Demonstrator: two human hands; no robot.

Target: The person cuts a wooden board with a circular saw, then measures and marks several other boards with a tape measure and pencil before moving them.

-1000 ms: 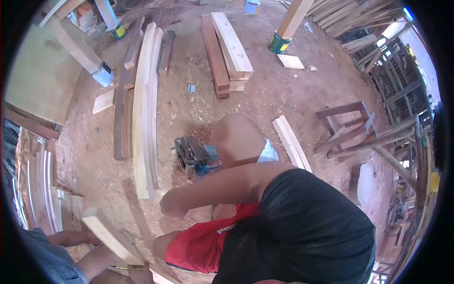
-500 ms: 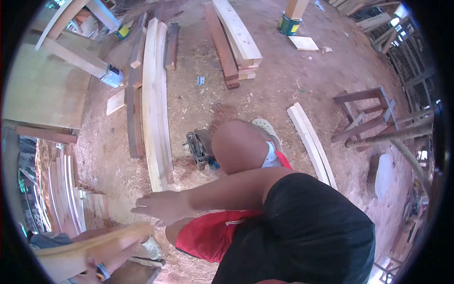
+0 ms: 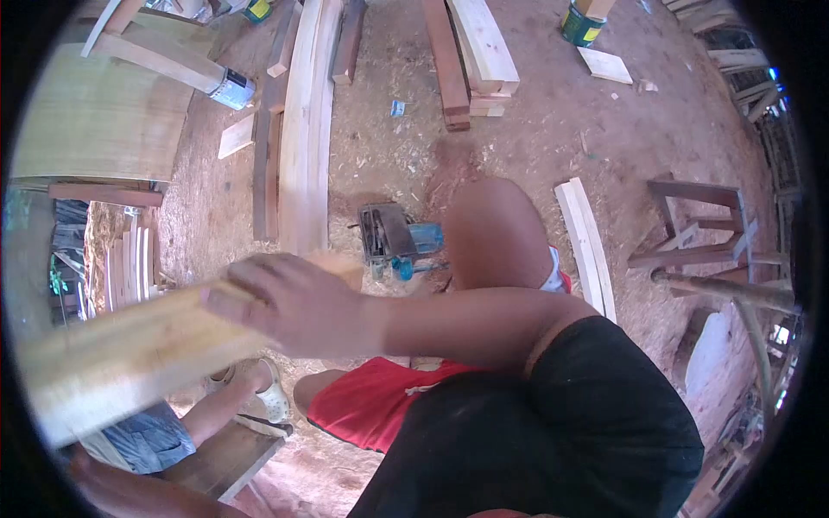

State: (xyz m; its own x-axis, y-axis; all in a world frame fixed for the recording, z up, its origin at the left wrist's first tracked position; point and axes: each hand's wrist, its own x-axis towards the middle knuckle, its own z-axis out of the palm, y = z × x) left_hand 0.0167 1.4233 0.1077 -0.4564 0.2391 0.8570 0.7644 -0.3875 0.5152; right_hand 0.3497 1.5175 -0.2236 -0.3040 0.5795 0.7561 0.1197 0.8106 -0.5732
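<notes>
Pale timber (image 3: 147,345) slants — right hand (image 3: 298,304) laid over one end.

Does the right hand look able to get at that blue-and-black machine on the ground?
Probably yes, if the right hand leaves the wooden board it seems to rest on: nothing appears to cover the machine, though the bent knee sits close to one side.

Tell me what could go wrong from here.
The right hand lies over the timber near one end; if it slips, the piece might drop toward the other person's leg, seen just below it in this view. The blue-and-dark tool on the floor appears close to the wearer's bent knee, so a shift that way might knock it.
</notes>
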